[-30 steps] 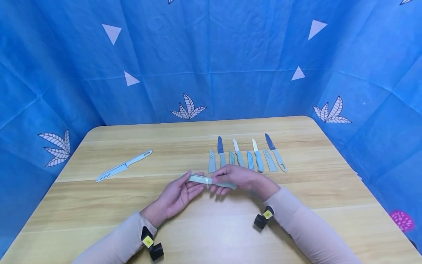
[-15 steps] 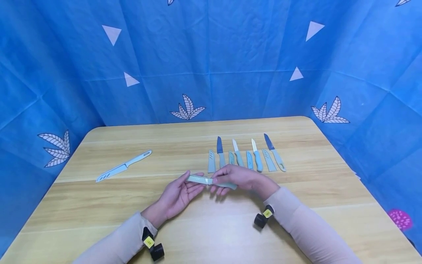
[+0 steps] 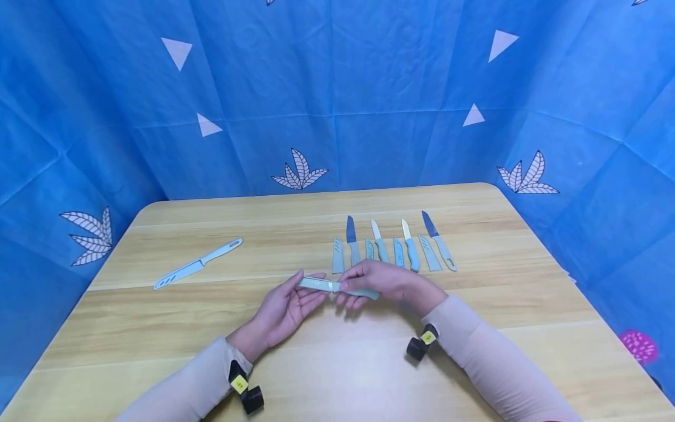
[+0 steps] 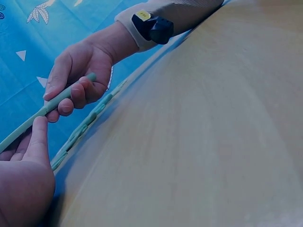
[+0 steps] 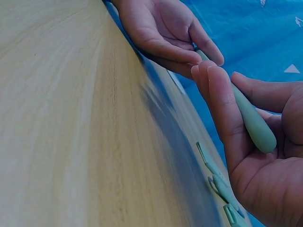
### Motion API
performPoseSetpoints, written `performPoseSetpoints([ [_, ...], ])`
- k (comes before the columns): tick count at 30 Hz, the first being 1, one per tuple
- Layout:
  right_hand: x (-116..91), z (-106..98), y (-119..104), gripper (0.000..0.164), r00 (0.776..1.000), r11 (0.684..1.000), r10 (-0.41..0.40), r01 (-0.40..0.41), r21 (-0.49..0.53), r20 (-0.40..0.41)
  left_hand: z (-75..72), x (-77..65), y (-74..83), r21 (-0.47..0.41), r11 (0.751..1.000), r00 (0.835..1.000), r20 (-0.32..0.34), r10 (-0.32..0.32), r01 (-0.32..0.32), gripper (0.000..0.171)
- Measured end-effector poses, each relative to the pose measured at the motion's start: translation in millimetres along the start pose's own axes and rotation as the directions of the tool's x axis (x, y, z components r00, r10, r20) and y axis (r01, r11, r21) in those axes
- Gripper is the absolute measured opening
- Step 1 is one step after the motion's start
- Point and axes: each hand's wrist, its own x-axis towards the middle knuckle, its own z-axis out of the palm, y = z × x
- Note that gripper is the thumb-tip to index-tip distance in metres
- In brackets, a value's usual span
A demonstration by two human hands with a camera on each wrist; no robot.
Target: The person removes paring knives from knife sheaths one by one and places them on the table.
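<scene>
In the head view, a pale green paring knife is held just above the table between both hands, its blade inside a matching sheath. My left hand pinches the sheath near its tip, thumb on the near side and fingers beneath. My right hand grips the knife's handle, thumb along it by the collar. The rounded handle end shows against the palm in the right wrist view. From the left wrist view, the right fingers curl under the handle.
Beyond the right hand lie several bare knives, among them a dark-bladed knife and a blue-handled knife, with loose sheaths such as one sheath between them. A sheathed knife lies at the left. Blue cloth hangs behind the table.
Both hands keep their hold on the knife and sheath in nearly the same place. The head view has shifted very slightly.
</scene>
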Motion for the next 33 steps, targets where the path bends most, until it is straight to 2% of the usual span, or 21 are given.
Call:
performPoseSetpoints([
  [6,-0.3,0.3,-0.8,0.024,1.0,1.0,0.002,-0.002,0.015,-0.009,0.2,0.0,0.3,0.01,1.0,1.0,0.0,0.008,-0.008,0.045],
  [14,-2.1,1.5,-0.2,0.025,1.0,1.0,-0.009,0.009,-0.027,-0.017,0.0,0.2,0.2,-0.01,1.0,1.0,0.001,0.003,-0.003,0.047],
  [23,-3.1,2.2,-0.5,0.026,1.0,1.0,-0.012,0.012,-0.001,-0.005,0.0,0.8,-0.2,-0.024,1.0,1.0,0.001,0.017,-0.017,0.049],
  [30,-3.5,0.0,0.4,0.026,0.999,1.0,0.009,-0.009,0.015,-0.032,0.6,0.4,0.5,-0.039,0.999,0.997,-0.068,0.034,-0.037,0.049],
  [33,-3.5,-0.2,0.5,0.026,0.999,1.0,0.016,-0.014,0.028,-0.04,-0.3,0.5,0.3,-0.051,0.998,0.997,-0.075,0.031,-0.035,0.05],
])
